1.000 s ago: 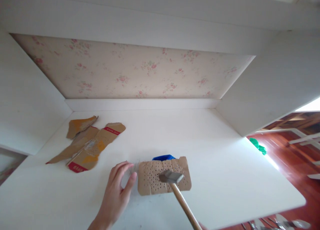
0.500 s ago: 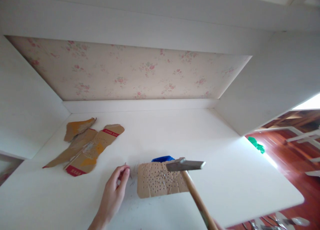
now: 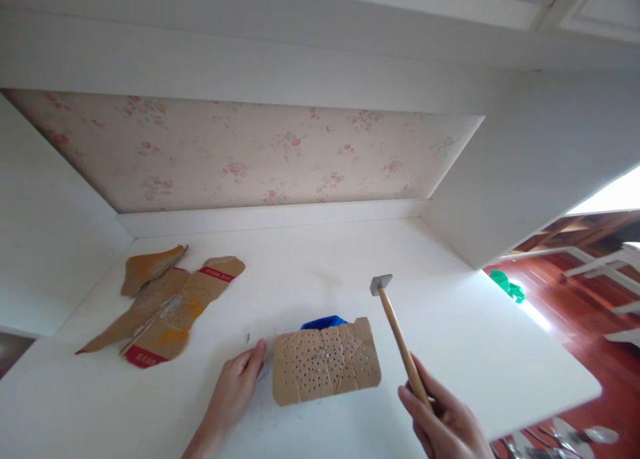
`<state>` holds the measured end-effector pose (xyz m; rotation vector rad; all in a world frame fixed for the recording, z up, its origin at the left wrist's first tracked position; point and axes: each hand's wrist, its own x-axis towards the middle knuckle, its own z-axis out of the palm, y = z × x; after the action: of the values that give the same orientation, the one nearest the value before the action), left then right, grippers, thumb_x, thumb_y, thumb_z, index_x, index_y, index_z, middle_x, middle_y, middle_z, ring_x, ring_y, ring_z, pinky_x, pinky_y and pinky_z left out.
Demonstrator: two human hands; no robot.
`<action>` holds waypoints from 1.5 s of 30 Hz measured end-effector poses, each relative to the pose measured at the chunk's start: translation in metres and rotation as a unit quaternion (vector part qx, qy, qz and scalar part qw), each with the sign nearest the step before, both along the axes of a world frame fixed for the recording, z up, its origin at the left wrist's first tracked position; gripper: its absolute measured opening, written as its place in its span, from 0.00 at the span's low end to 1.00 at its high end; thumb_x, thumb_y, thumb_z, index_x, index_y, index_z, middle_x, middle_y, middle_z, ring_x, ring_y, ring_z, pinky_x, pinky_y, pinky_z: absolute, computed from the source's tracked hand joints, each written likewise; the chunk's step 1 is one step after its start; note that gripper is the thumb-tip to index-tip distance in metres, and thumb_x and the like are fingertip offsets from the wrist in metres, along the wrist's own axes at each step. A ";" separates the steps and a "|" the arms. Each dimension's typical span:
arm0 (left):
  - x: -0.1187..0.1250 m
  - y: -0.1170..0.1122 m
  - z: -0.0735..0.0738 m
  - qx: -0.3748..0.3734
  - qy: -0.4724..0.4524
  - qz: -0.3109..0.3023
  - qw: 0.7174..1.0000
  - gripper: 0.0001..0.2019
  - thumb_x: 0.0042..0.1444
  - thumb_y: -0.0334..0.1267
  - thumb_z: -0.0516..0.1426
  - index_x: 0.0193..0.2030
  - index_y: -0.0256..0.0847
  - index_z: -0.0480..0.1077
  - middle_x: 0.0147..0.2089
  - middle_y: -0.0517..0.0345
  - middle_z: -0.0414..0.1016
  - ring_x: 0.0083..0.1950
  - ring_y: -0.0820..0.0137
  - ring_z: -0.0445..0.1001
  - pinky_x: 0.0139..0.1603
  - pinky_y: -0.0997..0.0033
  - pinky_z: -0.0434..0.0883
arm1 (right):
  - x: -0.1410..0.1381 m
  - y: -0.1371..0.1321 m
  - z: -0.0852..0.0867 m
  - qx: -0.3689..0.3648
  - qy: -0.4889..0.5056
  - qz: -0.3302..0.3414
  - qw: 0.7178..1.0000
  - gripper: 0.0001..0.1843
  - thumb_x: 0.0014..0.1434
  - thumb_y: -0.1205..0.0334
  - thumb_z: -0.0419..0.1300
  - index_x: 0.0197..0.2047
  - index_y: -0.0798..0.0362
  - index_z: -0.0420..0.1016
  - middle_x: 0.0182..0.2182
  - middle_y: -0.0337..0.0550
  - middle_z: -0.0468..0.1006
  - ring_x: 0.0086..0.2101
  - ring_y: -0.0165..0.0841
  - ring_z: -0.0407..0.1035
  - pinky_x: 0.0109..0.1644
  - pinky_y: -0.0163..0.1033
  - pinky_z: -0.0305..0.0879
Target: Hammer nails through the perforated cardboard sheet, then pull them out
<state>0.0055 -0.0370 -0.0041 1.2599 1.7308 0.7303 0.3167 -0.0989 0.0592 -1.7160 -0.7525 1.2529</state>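
A piece of brown cardboard (image 3: pixel 326 369) full of small holes lies on the white tabletop (image 3: pixel 310 272), with something blue (image 3: pixel 323 323) under its far edge. A nail head shows near the cardboard's middle. My left hand (image 3: pixel 235 392) rests just left of the cardboard with fingers curled together; a small nail (image 3: pixel 248 338) stands close to its fingertips. My right hand (image 3: pixel 445 422) grips the wooden handle of a hammer (image 3: pixel 395 329), whose metal head is raised to the right of the cardboard.
Torn cardboard scraps (image 3: pixel 160 306) with red stripes lie at the left. White side walls and a flowered back panel (image 3: pixel 250 152) enclose the desk. A green object (image 3: pixel 507 287) lies on the red floor beyond the right edge. Spoons (image 3: pixel 570 442) show at bottom right.
The hammer swung up off the cardboard and now sits raised to the right, with my right hand coming into view. My left hand curled and edged toward the cardboard's left side.
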 end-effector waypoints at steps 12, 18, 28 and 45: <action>0.001 -0.002 -0.002 -0.007 -0.018 -0.004 1.000 0.29 0.58 0.67 0.46 0.22 0.43 0.58 0.22 0.64 0.55 0.28 0.67 0.58 0.31 0.70 0.55 | 0.030 0.044 -0.056 -0.003 -0.397 0.211 0.893 0.36 0.65 0.47 0.47 0.68 0.61 0.60 0.55 0.56 0.78 0.52 0.45 0.74 0.51 0.43 0.69; 0.001 -0.002 0.000 -0.007 -0.030 -0.006 1.000 0.29 0.57 0.69 0.45 0.22 0.44 0.57 0.22 0.64 0.54 0.28 0.67 0.57 0.31 0.70 0.55 | 0.021 0.043 -0.063 0.021 -0.427 0.235 0.873 0.32 0.65 0.54 0.45 0.67 0.61 0.63 0.58 0.56 0.76 0.54 0.44 0.73 0.53 0.43 0.70; -0.005 -0.004 0.004 -0.008 -0.056 0.019 0.998 0.31 0.60 0.68 0.41 0.20 0.45 0.54 0.21 0.63 0.55 0.27 0.67 0.58 0.30 0.69 0.56 | 0.015 0.043 -0.075 0.034 -0.460 0.229 0.857 0.30 0.64 0.61 0.46 0.69 0.58 0.59 0.59 0.58 0.74 0.53 0.46 0.74 0.51 0.45 0.71; -0.014 -0.002 -0.001 -0.026 -0.101 0.003 0.995 0.30 0.61 0.67 0.42 0.22 0.44 0.58 0.22 0.64 0.57 0.27 0.68 0.60 0.31 0.70 0.57 | 0.004 0.065 -0.054 -0.004 -0.553 0.323 0.768 0.42 0.58 0.73 0.51 0.73 0.47 0.46 0.45 0.51 0.79 0.37 0.43 0.79 0.34 0.40 0.66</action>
<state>-0.0082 -0.0387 -0.0055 1.1050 1.5797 0.7834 0.3204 -0.0343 0.0050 -2.2334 -2.1685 0.4553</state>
